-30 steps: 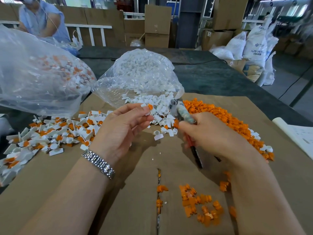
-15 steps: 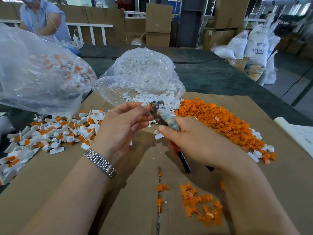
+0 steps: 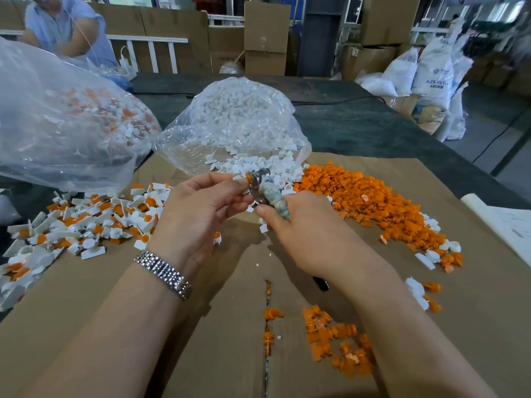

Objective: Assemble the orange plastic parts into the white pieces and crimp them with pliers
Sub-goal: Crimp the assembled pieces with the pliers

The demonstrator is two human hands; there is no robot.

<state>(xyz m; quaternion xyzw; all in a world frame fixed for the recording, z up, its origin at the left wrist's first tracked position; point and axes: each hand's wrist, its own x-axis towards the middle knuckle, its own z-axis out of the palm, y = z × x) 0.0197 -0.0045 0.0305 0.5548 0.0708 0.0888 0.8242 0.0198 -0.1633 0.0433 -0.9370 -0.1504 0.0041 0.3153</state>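
My left hand [image 3: 201,208] pinches a small white piece with an orange part [image 3: 247,177] at its fingertips, above the cardboard. My right hand [image 3: 304,231] grips the pliers [image 3: 263,186], whose tape-wrapped neck and metal jaws meet the orange part. The black handle tip [image 3: 321,284] pokes out below my wrist. A heap of loose orange parts [image 3: 367,196] lies to the right. Loose white pieces [image 3: 258,165] spill from a clear bag. Assembled white-and-orange pieces [image 3: 86,222] lie in a pile at the left.
A clear bag of white pieces [image 3: 238,119] stands at the back centre and a larger bag of assembled pieces [image 3: 63,122] at the back left. More orange parts [image 3: 333,337] lie near me on the cardboard sheet [image 3: 115,326]. A person [image 3: 63,27] sits beyond the table.
My right hand brought the pliers from over the orange heap leftward to my left hand's fingertips. The jaws now touch the held piece. My left hand stayed nearly still.
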